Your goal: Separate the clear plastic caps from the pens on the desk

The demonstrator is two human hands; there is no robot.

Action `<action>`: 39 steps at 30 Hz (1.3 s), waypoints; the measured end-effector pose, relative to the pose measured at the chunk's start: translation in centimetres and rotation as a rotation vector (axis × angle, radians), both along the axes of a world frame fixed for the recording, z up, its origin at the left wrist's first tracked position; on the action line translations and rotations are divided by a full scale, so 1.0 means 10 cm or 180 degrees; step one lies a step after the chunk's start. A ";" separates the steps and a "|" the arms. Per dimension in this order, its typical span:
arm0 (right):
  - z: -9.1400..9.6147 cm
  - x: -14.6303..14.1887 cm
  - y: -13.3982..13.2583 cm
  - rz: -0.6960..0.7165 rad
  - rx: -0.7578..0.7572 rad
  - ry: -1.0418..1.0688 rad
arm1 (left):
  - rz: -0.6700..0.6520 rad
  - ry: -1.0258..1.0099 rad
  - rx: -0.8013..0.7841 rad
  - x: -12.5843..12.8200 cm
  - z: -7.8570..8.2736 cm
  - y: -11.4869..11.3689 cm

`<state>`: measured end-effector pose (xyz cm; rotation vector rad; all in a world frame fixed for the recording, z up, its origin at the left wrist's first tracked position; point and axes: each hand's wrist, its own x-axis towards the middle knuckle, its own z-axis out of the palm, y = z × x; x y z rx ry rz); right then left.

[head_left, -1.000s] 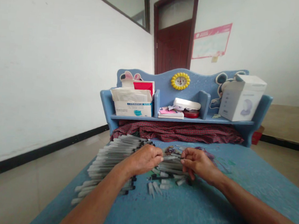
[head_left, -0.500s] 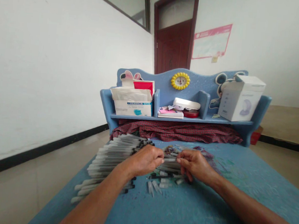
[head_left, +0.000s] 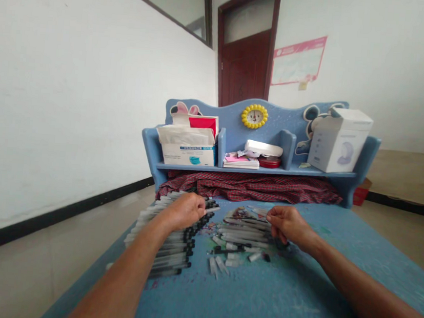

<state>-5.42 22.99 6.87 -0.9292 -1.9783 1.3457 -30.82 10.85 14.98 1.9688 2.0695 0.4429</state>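
Note:
My left hand (head_left: pixel 189 210) is closed round a pen (head_left: pixel 212 209), whose pale end sticks out to the right of my fingers. Beneath it lies a long stack of translucent pens (head_left: pixel 171 258) with black ends towards the middle. My right hand (head_left: pixel 287 224) has thumb and fingers pinched together beside the right end of a smaller row of pens (head_left: pixel 244 234); what is between them, I cannot make out. Loose clear pen caps (head_left: pixel 232 263) and a black pen piece (head_left: pixel 223 251) lie in front of that row.
The blue desk (head_left: pixel 244 303) has a raised shelf (head_left: pixel 182 166) at its back. On it stand a mask box (head_left: pixel 188 154), a stack of papers (head_left: pixel 241 164), a red round tin (head_left: pixel 269 162) and a white box (head_left: pixel 340 144). Checked cloth (head_left: pixel 250 186) is bunched beneath.
My left hand has moved left with a pen, from the middle row to above the stack. My right hand has shifted slightly right, so the hands are farther apart.

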 end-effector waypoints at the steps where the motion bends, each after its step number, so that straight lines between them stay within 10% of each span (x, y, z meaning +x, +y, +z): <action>1: -0.01 -0.02 -0.01 -0.0009 0.0087 -0.0154 | -0.0036 0.0037 0.0022 0.03 -0.01 0.01; 14: 0.23 -0.07 -0.41 0.0725 0.1757 -0.0234 | -0.1041 0.0017 0.0376 0.60 -0.19 -0.05; 24: 0.32 0.05 -0.28 0.0720 0.0694 -0.0006 | -0.0722 -0.0326 -0.0049 0.36 0.13 -0.13; 31: 0.58 0.11 -0.37 0.0966 0.1067 -0.0483 | -0.0832 -0.0182 0.0076 0.42 0.31 -0.22; 39: 0.83 0.53 -0.88 0.1815 0.2126 -0.0965 | -0.1677 0.1279 0.0585 0.70 0.40 -1.04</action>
